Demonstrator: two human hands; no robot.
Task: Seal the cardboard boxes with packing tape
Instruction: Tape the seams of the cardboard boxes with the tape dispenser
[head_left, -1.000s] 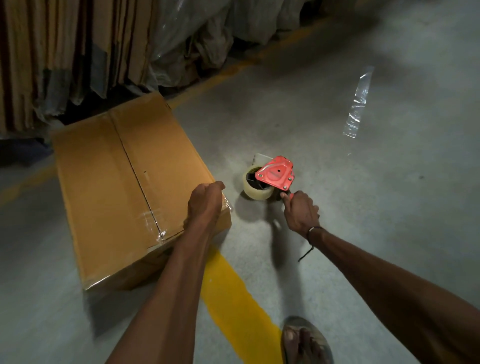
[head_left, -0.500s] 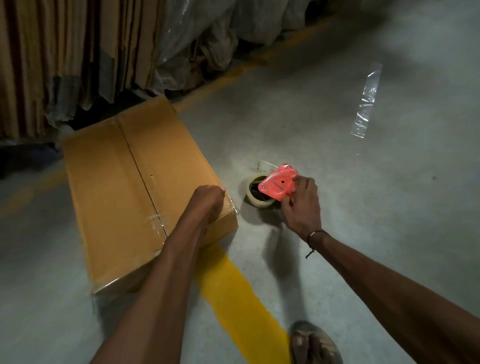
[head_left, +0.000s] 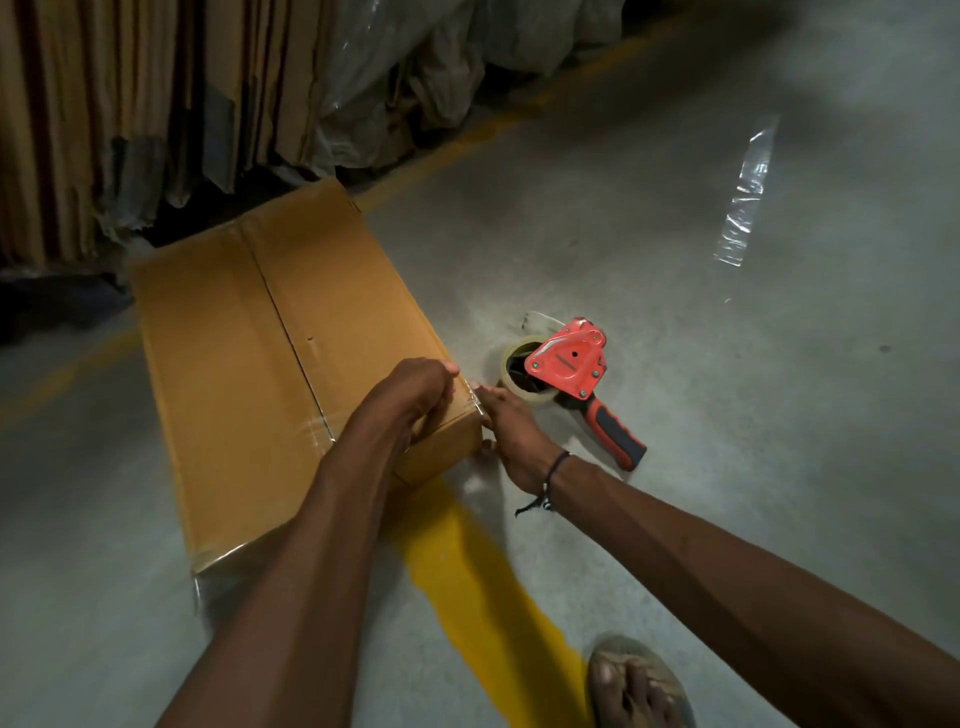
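Note:
A brown cardboard box (head_left: 249, 364) lies on the concrete floor, its top flaps closed along a centre seam with clear tape at the near end. My left hand (head_left: 415, 395) is curled over the box's near right corner. Against the right side of that same corner rests my right hand (head_left: 514, 431), fingers on the shiny end of the tape. The red tape dispenser (head_left: 566, 361) with its black and red handle lies on the floor just right of the box, no hand on it.
Flattened cartons (head_left: 130, 104) stand stacked at the back left, with plastic-wrapped bundles (head_left: 441, 67) beside them. A loose clear plastic strip (head_left: 745, 197) lies on the floor at the right. A yellow floor line (head_left: 483, 587) runs under the box towards my sandalled foot (head_left: 634, 686).
My right hand set the tape dispenser down on the floor, let go of it and moved left to the box's corner. My left hand stayed on the corner.

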